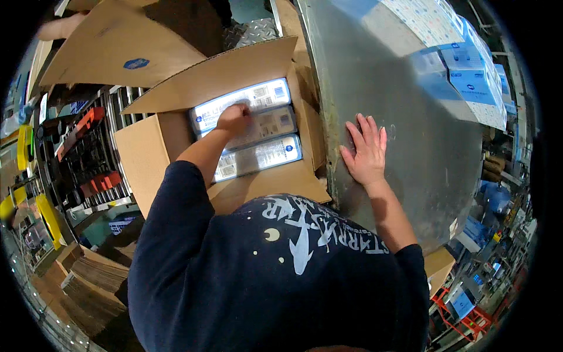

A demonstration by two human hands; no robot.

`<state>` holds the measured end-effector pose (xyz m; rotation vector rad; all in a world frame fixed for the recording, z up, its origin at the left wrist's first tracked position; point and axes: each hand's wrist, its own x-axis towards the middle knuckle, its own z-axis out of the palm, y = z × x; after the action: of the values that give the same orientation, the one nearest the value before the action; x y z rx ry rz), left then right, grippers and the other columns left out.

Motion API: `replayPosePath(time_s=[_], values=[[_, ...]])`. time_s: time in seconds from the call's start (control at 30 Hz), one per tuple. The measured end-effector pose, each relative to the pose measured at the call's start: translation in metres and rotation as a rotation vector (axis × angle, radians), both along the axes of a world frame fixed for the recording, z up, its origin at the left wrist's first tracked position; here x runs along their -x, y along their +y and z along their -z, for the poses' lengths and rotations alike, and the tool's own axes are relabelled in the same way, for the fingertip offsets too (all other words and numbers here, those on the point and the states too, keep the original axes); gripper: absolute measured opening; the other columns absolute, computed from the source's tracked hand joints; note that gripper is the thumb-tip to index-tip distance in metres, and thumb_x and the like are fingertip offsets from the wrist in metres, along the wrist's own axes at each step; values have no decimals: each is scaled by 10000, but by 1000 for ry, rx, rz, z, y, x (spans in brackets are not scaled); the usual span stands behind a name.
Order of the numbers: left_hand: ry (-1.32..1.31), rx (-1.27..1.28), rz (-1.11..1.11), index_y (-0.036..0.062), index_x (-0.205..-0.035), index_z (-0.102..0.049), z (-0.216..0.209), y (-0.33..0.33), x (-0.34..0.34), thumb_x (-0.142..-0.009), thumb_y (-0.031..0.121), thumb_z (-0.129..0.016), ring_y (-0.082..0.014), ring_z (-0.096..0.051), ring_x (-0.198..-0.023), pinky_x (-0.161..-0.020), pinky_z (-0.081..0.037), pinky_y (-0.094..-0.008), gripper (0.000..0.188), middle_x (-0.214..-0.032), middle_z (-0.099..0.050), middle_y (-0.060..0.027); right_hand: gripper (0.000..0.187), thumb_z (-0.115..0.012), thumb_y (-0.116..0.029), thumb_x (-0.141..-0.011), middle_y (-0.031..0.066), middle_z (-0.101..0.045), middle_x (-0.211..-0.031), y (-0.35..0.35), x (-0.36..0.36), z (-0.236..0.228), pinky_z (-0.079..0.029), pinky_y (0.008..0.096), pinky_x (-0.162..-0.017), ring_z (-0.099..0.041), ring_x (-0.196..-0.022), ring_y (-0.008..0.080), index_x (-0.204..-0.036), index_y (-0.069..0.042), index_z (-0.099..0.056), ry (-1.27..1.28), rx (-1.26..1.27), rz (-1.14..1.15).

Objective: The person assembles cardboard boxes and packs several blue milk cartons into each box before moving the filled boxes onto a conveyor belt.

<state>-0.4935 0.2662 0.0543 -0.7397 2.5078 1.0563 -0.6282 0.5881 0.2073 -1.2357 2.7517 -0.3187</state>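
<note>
Plainly, the head view, the only one, shows the left grip (236, 119) inside an open carton (138, 154), fingers curled and blurred; whether it has hold of anything cannot be told. The right grip (368, 149) lies palm down with fingers slightly spread on the grey worktop (404, 188), holding nothing.

Three white-and-blue packs lie in the carton. The far pack (267, 95) and middle pack (272, 124) are directly beneath the left grip; the near pack (258, 157) is just on the body side of it. Beyond the left grip stands the carton's far flap (234, 63).

Risks, as judged: uneven pressure from the left grip could tip the middle pack or wedge it between its neighbours; the far flap, if knocked, could fold inward onto that grip.

Orientation: all three long axes run crosswise to the left grip's forearm, their right ends set slightly farther from the body. The far pack's round blue mark sits left of the left grip, the near pack's to its right, so these two appear to point opposite ways.
</note>
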Motion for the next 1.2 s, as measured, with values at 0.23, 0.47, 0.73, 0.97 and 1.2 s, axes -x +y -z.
replayPosePath(time_s=[0.23, 0.47, 0.73, 0.97, 1.2], values=[[22, -6, 40, 86, -861, -616, 6, 9, 11, -694, 250, -639, -306, -586, -822, -735, -460, -375, 235, -849, -626, -129, 525, -627, -308, -725, 59, -362, -1353, -1, -1, 1, -160, 516, -1041, -290, -1276, 272, -1214, -173, -493, -38, 12, -20], [-46, 324, 323, 115, -1038, -550, -33, 6, 58, -684, 262, -687, -326, -530, -1010, -830, -456, -411, 407, -1112, -537, -122, 488, -627, -325, -728, 53, -403, -1313, 1, -1, -5, -201, 521, -1021, -329, -1246, 265, -1182, -184, -517, -56, -3, -6], [-69, 226, 214, 69, -876, -561, -17, -21, -11, -775, 232, -576, -360, -542, -863, -741, -437, -427, 192, -904, -567, -161, 327, -630, -191, -716, 101, -564, -1105, -8, 106, -25, -371, 400, -932, -491, -1060, 300, -1024, -85, -600, -240, 337, -21], [83, 11, 147, -2, -797, -565, 14, -31, -17, -771, 156, -541, -312, -528, -743, -683, -448, -365, 162, -792, -545, -158, 562, -678, -252, -686, 162, -510, -1192, -78, 299, -109, -373, 397, -944, -466, -1123, 303, -1198, -106, -497, 578, 233, 39], [17, 512, 117, 79, -999, -564, -17, -25, -11, -639, 282, -734, -321, -493, -979, -839, -413, -409, 447, -1045, -517, -133, 711, -634, -436, -631, 171, -587, -1067, -100, 296, -104, -373, 453, -901, -539, -1027, 333, -1241, -120, -452, 295, -2, 266]])
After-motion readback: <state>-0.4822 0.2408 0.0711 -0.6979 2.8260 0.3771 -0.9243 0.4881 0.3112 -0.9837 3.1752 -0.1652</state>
